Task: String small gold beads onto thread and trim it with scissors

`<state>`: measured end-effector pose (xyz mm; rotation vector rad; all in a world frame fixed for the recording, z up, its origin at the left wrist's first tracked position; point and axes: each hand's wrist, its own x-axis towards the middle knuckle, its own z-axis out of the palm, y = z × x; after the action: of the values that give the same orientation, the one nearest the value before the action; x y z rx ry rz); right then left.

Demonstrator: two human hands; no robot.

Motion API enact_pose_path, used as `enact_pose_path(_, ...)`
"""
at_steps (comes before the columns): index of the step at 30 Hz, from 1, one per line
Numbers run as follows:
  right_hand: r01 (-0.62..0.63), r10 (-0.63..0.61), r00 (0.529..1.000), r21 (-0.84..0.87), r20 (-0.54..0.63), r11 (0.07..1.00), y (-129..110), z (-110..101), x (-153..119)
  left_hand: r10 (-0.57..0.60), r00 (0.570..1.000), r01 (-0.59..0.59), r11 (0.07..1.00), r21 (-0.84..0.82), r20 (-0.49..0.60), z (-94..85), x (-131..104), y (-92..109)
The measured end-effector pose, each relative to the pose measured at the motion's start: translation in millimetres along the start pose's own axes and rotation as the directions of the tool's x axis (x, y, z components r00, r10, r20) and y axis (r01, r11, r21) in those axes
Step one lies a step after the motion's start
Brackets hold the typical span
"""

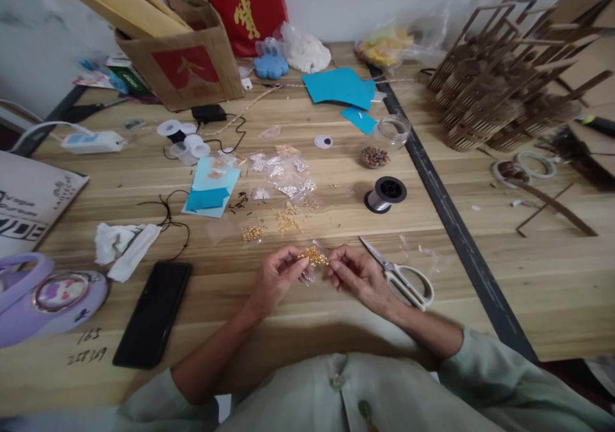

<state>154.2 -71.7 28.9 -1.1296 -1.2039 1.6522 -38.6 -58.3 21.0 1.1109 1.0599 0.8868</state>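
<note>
A small clear plastic bag of gold-coloured beads (314, 254) is held up between my two hands, just above the wooden table. My left hand (283, 272) pinches its left side between thumb and fingers. At the opposite side, the closed fingertips of my right hand (353, 272) meet the bag's edge; whether they also hold a single bead is too small to tell. Just beyond the hands lie loose gold beads (287, 220) and another little heap of gold beads (252, 233). Scissors with white handles (403, 278) rest beside my right wrist.
A wire spool (385, 194), a cup of dark beads (375, 157) and bags of silver pieces (288, 175) stand farther back. A black phone (152, 315) lies at left. Several small woven baskets (494, 105) crowd the back right, beyond a dark strip (442, 214).
</note>
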Motion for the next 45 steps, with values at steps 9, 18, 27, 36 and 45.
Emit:
enact_pose_path(9,-0.01,0.01,1.0,-0.034,-0.008,0.999,-4.8,0.7,-0.3,0.002,1.0,-0.001,1.0,0.028,-0.024,1.0,-0.5,0.2)
enact_pose_path(18,0.019,-0.02,1.0,-0.118,-0.001,0.993,-2.2,-0.7,-0.5,-0.035,0.999,0.035,0.999,0.012,-0.032,4.3,0.2,7.0)
enact_pose_path(27,0.043,-0.04,0.999,-0.177,0.019,0.983,-1.3,-2.2,-1.0,-0.042,0.997,0.042,0.999,-0.003,-0.06,4.8,-0.6,4.9)
enact_pose_path(36,0.054,-0.051,0.999,-0.228,0.02,0.972,-3.2,-1.2,-0.7,-0.01,0.999,0.01,1.0,-0.011,-0.052,5.9,-0.7,7.7)
enact_pose_path(45,0.007,-0.01,1.0,-0.116,-0.026,0.993,3.8,-1.4,-1.2,0.043,0.996,-0.041,0.999,0.025,-0.078,1.3,0.2,1.2)
